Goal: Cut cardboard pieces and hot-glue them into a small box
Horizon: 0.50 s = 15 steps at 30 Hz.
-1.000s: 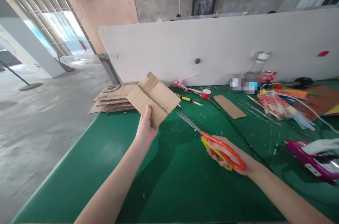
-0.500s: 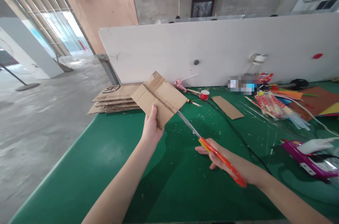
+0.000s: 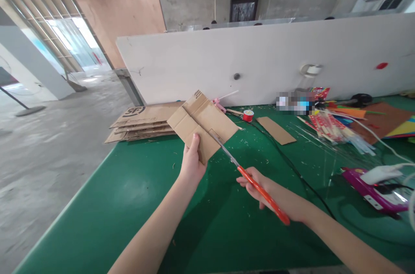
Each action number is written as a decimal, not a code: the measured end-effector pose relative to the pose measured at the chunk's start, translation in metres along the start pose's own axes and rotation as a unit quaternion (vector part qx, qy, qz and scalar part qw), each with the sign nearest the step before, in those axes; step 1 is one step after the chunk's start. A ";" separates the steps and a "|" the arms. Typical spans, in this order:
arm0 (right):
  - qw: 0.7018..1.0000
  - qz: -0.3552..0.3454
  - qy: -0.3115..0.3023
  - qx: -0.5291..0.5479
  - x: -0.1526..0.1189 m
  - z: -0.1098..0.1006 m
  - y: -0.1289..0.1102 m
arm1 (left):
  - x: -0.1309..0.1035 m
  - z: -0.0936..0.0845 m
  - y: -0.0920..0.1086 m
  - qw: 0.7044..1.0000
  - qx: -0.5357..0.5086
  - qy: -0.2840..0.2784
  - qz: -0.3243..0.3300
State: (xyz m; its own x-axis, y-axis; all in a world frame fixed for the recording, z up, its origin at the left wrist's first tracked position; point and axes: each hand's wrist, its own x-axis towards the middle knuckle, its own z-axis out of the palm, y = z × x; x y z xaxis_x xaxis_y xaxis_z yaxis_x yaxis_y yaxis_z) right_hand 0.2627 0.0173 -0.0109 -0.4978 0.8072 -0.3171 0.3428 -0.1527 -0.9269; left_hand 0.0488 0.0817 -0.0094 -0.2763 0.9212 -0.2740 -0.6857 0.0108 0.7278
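Note:
My left hand (image 3: 193,157) grips a folded, creased piece of brown cardboard (image 3: 202,122) by its lower edge, thumb on top and the fingers hidden behind. The piece is held tilted above the green table. A pair of scissors (image 3: 262,192) with red-orange handles is in my right hand (image 3: 259,185), whose fingers pass through and around the handles. The scissor blades reach into the cardboard's lower right edge, along a crease near a small drawn rectangle. How deep the lower blade goes is hidden by the cardboard.
A stack of flattened cardboard (image 3: 142,120) lies at the table's left back. Behind my hands are a pink glue gun (image 3: 218,104), a red thread spool (image 3: 248,115) and a cardboard strip (image 3: 276,130). A purple power strip (image 3: 372,192) with cables sits right; a white partition (image 3: 194,62) stands behind.
The scissor blades have moved further into the cardboard and closed together more. The cardboard and left hand have shifted slightly right in the view.

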 end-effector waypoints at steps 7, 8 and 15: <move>0.998 0.000 -0.018 -0.059 -0.001 0.000 0.000 | -0.001 -0.002 -0.002 1.000 -0.005 0.014 -0.002; 0.997 -0.005 -0.019 -0.074 -0.002 0.000 -0.002 | -0.001 -0.002 -0.003 1.000 -0.006 0.011 0.002; 0.963 -0.040 0.106 -0.243 0.012 -0.004 0.001 | -0.009 -0.002 0.000 0.998 -0.021 -0.022 0.055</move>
State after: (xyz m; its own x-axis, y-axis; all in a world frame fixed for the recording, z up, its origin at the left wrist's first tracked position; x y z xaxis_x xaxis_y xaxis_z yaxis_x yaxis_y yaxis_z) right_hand 0.2602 0.0294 -0.0144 -0.3812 0.9117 -0.1533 0.6683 0.1572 -0.7271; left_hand 0.0501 0.0726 -0.0083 -0.3225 0.9320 -0.1654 -0.6811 -0.1072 0.7243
